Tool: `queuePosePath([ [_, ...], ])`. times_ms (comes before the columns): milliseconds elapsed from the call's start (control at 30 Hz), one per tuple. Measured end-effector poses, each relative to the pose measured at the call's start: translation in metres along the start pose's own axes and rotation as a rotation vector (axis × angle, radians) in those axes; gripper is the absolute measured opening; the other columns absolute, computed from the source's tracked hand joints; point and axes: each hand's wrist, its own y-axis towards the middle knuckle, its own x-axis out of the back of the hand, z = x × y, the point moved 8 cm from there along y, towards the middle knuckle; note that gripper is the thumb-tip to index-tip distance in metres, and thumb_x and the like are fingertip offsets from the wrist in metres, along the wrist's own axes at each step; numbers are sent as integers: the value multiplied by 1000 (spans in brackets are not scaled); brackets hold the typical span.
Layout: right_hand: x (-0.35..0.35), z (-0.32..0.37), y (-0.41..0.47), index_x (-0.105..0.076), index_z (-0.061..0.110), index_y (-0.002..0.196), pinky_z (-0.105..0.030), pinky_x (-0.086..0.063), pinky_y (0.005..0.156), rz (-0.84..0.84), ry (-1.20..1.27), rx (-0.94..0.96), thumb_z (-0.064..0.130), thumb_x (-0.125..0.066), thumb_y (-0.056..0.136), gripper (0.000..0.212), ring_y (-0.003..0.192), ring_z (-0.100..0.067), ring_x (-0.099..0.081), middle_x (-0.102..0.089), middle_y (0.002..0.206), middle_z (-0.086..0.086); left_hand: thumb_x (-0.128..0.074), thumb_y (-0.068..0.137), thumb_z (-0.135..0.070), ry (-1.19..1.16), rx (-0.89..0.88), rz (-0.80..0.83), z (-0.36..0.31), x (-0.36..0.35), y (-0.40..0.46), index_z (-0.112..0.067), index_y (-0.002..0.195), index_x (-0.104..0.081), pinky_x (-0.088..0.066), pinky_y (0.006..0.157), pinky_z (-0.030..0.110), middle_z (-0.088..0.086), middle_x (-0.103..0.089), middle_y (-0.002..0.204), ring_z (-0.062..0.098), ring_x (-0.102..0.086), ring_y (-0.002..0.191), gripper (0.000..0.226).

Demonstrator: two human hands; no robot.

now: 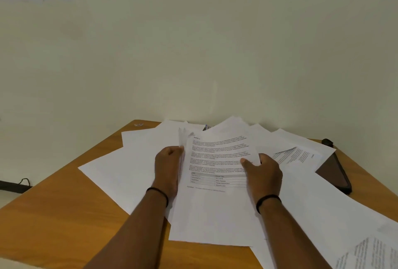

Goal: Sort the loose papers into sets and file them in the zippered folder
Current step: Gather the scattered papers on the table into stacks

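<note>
Your left grip (169, 166) curls round the left edge of a printed sheet (217, 182) while your right grip (263, 171) pinches its right edge, thumb on top of the text. Under and around both grips, loose papers (129, 161) lie fanned over the wooden counter (64, 215). Well to the right of your right grip, a dark zippered folder (333, 174) lies partly under the sheets.

printed sheet (215, 182) raised, papers (129, 161) scattered (overlapping)
</note>
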Motion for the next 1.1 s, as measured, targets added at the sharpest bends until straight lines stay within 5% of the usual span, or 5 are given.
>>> queuePosePath([
  [100,-4,6,-4,-67,15,92,-27,-45,68,20,-131,54,27,-69,88,13,80,-21,-59,-71,97,-1,-63,91,-9,572,-363,-379,-32,29,-15,-14,102,-69,-42,83,27,2,-67,99,27,-60,104,14],
  [200,-14,15,-14,-65,15,98,-27,-41,67,39,-246,106,28,-66,90,16,85,-25,-60,-71,103,-4,-70,86,-12,842,-443,-518,-50,49,-22,-16,108,-70,-42,90,38,10,-65,109,32,-54,107,22],
  [567,-20,28,-27,-53,16,87,-26,-34,64,99,-346,165,28,-61,94,16,88,-29,-62,-70,103,-8,-70,69,-74,1204,311,-498,-15,196,5,-5,149,-29,-25,116,53,27,-29,154,45,-27,142,114],
  [867,-17,32,-33,-57,13,95,-25,-33,63,109,-361,176,28,-57,96,15,90,-29,-62,-70,106,-7,-87,71,-38,1037,179,-493,-28,175,2,6,146,-27,-52,88,51,30,-59,124,45,-59,111,106],
  [1100,-16,36,-32,-56,13,94,-25,-31,62,88,-381,192,29,-56,97,16,79,-23,-52,-69,106,-7,-77,82,-27,708,28,-450,-26,179,-3,-4,94,-62,-48,69,40,19,-66,100,34,-60,83,30],
])
